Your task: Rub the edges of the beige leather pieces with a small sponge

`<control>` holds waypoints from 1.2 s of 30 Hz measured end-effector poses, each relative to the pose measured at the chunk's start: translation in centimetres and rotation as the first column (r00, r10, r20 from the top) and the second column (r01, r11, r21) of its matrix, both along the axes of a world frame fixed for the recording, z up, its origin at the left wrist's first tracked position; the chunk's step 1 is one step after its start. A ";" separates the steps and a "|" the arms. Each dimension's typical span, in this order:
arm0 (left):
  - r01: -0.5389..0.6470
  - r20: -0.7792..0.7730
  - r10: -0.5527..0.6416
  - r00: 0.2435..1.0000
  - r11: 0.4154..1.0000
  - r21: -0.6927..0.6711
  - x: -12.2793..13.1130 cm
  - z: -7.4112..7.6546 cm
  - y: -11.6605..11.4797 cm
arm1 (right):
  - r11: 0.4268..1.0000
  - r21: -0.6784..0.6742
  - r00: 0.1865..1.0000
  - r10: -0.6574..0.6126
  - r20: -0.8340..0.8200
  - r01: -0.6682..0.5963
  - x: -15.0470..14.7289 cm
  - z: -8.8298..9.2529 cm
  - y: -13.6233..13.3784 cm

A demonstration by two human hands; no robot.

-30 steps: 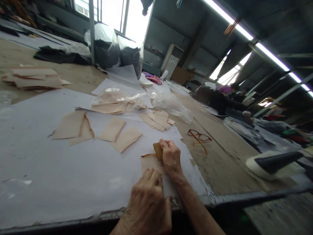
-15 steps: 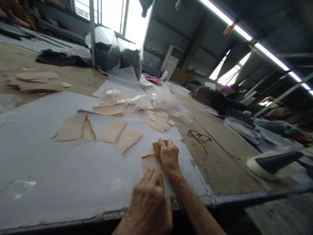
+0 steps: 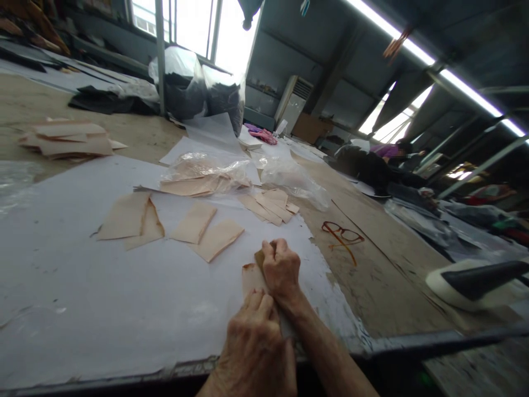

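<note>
Head view: tan sheet (image 3: 252, 278) at table edge (image 3: 124, 379);
right hand (image 3: 281, 270) closed on brown pad (image 3: 259, 258); left hand (image 3: 254, 344) flat on sheet

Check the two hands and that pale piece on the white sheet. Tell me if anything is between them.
Only a small brown piece, gripped by the right hand, sits between that hand and the pale piece. The left hand lies directly on the pale piece, with nothing visible between.

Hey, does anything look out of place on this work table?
Yes: red-brown glasses lie on the wooden tabletop, off the white paper sheet and away from the tan pieces, one temple splayed out oddly.
</note>
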State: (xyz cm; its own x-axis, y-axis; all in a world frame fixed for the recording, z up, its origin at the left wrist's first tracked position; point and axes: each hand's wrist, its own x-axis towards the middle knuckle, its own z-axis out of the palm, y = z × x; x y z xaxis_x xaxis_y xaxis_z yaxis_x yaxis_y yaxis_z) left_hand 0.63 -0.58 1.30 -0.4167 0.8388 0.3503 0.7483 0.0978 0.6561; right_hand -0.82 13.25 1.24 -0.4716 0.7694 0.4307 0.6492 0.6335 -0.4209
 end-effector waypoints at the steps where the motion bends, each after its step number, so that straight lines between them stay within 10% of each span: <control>1: -0.002 -0.010 0.002 1.000 1.000 0.001 0.0 0.0 0.0 | 0.997 -0.076 0.995 -0.020 -0.097 0.013 0.2 0.1 0.2; 5: -0.002 -0.016 0.002 1.000 1.000 0.003 0.0 -0.1 -0.2 | 0.974 -0.206 0.969 0.048 -0.242 -0.100 1.8 0.7 -0.2; 12: 0.041 0.032 -0.041 0.999 0.999 0.015 -0.1 -0.2 0.0 | 0.979 0.121 0.949 0.125 0.289 -0.166 0.7 0.3 -1.4; 17: -0.004 0.015 0.004 1.000 1.000 0.014 0.0 -0.1 0.1 | 0.996 -0.087 0.999 -0.035 -0.017 0.034 -0.2 0.1 -0.2; 21: -0.011 0.004 0.011 1.000 1.000 -0.013 0.0 0.1 -0.2 | 0.941 -0.332 0.959 -0.041 -0.282 -0.058 1.7 0.7 0.1; 29: 0.029 0.014 -0.029 0.999 0.999 0.042 0.0 -0.4 0.1 | 0.982 0.098 0.951 0.127 0.281 -0.160 1.2 0.6 -1.5; 36: -0.016 -0.049 0.016 0.999 1.000 0.006 0.0 -0.1 0.0 | 0.996 -0.074 0.995 -0.060 -0.079 0.054 0.3 0.2 -0.1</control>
